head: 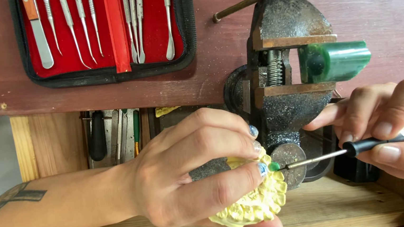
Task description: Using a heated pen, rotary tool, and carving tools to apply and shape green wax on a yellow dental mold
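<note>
Fingers [232,175] of left hand [190,174] grip yellow teeth model [258,204] w/ green bit [274,166]; right hand [391,128] pinches black tool [403,136], tip at bit, by vise [283,85].

Both arms are bare, with no sleeves, and no watch, ring or bracelet shows. The left hand [195,173] has long nails: those on the fingers are painted a pale blue-grey with a glittery sheen, and the thumbnail, at about 5 o'clock from the knuckles, is dark and filed to a sharp point. The left forearm carries dark line tattoos, one with a cross-like shape toward 9 o'clock and another with angular, winged forms nearer the elbow at 7 o'clock. The right hand [396,127] has shorter nails in a natural glossy finish.
</note>
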